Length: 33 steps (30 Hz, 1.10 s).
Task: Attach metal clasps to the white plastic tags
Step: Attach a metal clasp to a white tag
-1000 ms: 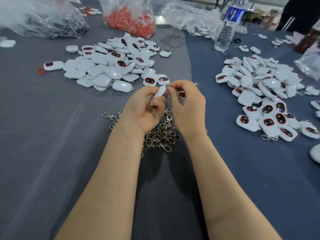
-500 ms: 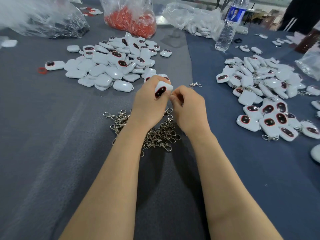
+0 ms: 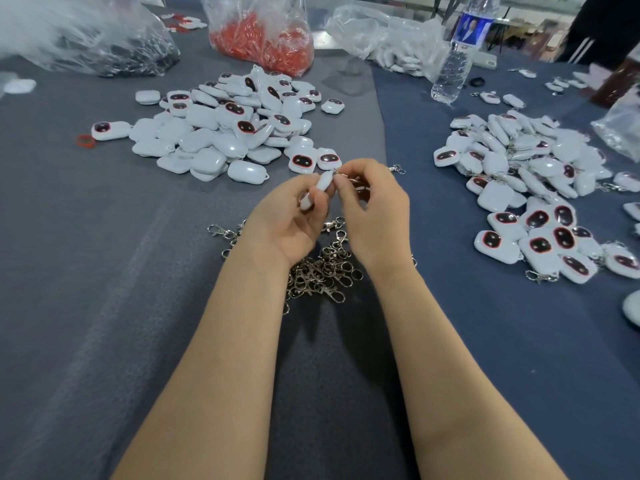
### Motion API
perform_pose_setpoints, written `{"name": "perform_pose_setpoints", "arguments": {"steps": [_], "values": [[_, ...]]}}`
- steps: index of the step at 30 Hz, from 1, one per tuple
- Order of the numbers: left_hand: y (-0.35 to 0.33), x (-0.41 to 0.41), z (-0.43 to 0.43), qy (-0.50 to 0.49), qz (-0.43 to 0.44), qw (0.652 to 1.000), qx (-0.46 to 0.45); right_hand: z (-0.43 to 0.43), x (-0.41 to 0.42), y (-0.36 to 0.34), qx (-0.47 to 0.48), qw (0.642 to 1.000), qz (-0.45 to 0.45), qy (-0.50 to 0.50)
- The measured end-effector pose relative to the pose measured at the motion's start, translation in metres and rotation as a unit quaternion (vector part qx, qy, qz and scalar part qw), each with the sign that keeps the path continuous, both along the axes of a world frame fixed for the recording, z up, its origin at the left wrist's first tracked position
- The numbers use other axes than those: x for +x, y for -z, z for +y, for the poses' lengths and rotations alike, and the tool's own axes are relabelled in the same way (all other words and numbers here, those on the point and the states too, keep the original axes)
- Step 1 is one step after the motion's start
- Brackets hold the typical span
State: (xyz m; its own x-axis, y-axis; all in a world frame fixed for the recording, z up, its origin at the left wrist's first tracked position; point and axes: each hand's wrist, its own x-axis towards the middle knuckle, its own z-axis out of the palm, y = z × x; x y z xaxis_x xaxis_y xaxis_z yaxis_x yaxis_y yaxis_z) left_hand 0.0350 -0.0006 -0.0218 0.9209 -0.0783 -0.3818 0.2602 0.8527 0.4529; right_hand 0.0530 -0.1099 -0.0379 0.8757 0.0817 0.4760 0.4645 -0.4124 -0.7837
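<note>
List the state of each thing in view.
left hand: grips held tag edge-on.
right hand: pinches clasp at tag's top end.
held tag: lifted between both hands.
clasp pile: loose heap.
left tag pile: no clasps visible.
right tag pile: some clasps visible.
water bottle: upright.

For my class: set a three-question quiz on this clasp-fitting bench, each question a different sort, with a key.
1. True or false: the left hand holds a white tag.
2. Where does the pile of loose clasps lie? A) on the cloth beneath the wrists; B) inside a bag; C) beside the bottle.
3. What does the right hand pinch at the tag's top end?
Key: 1 true; 2 A; 3 a metal clasp.
</note>
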Motion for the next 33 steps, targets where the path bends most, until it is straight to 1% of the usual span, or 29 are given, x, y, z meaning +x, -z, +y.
{"name": "perform_pose_setpoints", "arguments": {"steps": [4, 7, 10, 12, 13, 14, 15, 16, 18, 19, 22, 23, 24, 26, 27, 30, 33], "values": [[0.001, 0.0, 0.002, 0.021, 0.004, 0.998, -0.061, 0.0, 0.0, 0.0, 0.018, 1.0, -0.003, 0.002], [0.002, 0.0, 0.003, 0.025, 0.005, 0.998, -0.064, 0.0, -0.001, 0.0, -0.001, 1.0, -0.025, 0.006], [0.002, -0.001, 0.002, 0.027, 0.003, 0.999, -0.041, 0.0, -0.003, 0.0, -0.032, 0.996, -0.084, 0.014], [0.001, -0.002, 0.001, 0.014, 0.003, 1.0, -0.014, 0.0, -0.002, 0.0, -0.045, 0.994, -0.099, 0.023], [0.0, -0.002, 0.0, -0.002, 0.001, 1.0, 0.016, -0.001, -0.002, -0.001, -0.054, 0.993, -0.1, 0.025], [0.0, -0.002, -0.001, -0.026, -0.005, 0.997, 0.067, -0.001, -0.002, -0.001, -0.063, 0.993, -0.098, 0.026], [-0.001, -0.002, -0.002, -0.053, -0.015, 0.989, 0.139, -0.001, -0.002, -0.001, -0.073, 0.992, -0.096, 0.024], [-0.001, -0.003, -0.004, -0.079, -0.03, 0.971, 0.222, -0.002, -0.001, -0.001, -0.081, 0.992, -0.092, 0.022], [0.0, -0.004, -0.007, -0.121, -0.071, 0.919, 0.369, -0.003, 0.0, -0.001, -0.094, 0.992, -0.084, 0.018], [0.0, -0.004, -0.007, -0.136, -0.095, 0.891, 0.423, -0.004, 0.0, -0.001, -0.1, 0.992, -0.078, 0.017], [0.001, -0.003, -0.007, -0.157, -0.153, 0.805, 0.551, -0.006, 0.001, -0.001, -0.114, 0.992, -0.05, 0.011], [0.002, -0.002, -0.007, -0.154, -0.168, 0.781, 0.581, -0.006, 0.001, -0.001, -0.112, 0.993, -0.038, 0.011], [0.003, -0.001, -0.007, -0.152, -0.178, 0.764, 0.601, -0.006, 0.001, -0.001, -0.106, 0.994, -0.023, 0.012], [0.004, 0.0, -0.009, -0.155, -0.182, 0.745, 0.622, -0.006, 0.001, 0.0, -0.09, 0.996, 0.01, 0.013], [0.004, 0.0, -0.009, -0.161, -0.176, 0.742, 0.627, -0.006, 0.002, 0.0, -0.083, 0.996, 0.029, 0.012], [0.005, 0.002, -0.01, -0.162, -0.136, 0.752, 0.624, -0.009, 0.007, 0.001, -0.087, 0.993, 0.083, 0.017], [0.007, 0.001, -0.014, -0.112, -0.107, 0.76, 0.631, -0.011, 0.01, -0.001, -0.077, 0.991, 0.108, 0.026]]}}
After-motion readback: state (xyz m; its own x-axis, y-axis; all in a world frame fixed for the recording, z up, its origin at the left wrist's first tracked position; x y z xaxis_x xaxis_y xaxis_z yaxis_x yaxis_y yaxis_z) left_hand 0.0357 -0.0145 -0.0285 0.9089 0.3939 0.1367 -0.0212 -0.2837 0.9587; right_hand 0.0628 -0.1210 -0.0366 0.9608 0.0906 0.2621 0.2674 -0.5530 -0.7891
